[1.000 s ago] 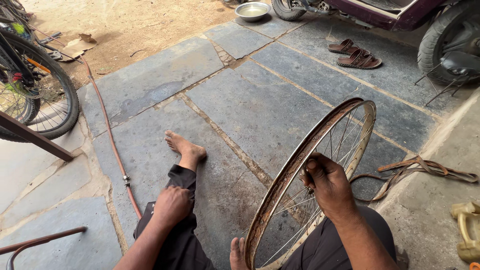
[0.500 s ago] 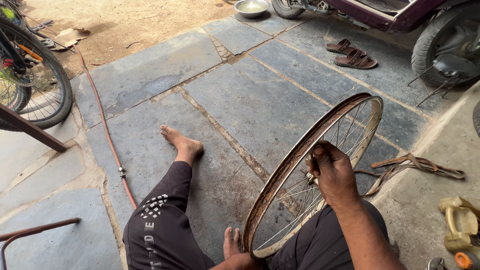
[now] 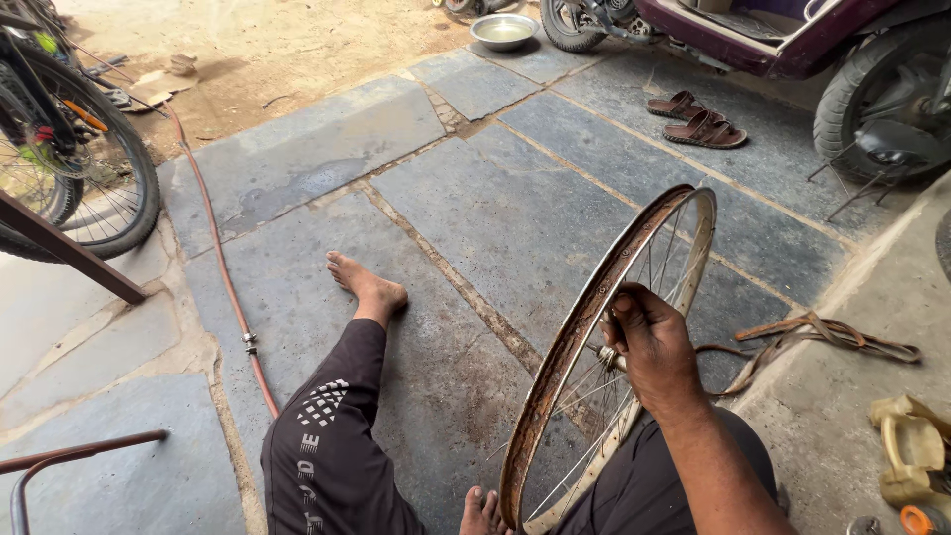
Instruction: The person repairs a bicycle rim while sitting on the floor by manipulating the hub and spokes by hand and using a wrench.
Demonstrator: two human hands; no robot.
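One bare wheel (image 3: 594, 367), rusty rim and thin spokes, is standing upright on the stone floor (image 3: 475, 208) between my legs. My right hand (image 3: 649, 347) is gripping its hub, fingers (image 3: 619, 317) curled shut around it. My left hand is out of sight. I'm judging it light, stiff, rough; the hub or rim gives the surest hold. A hose (image 3: 223, 267), sandals (image 3: 693, 119) and a scooter (image 3: 792, 50) are lying around me.
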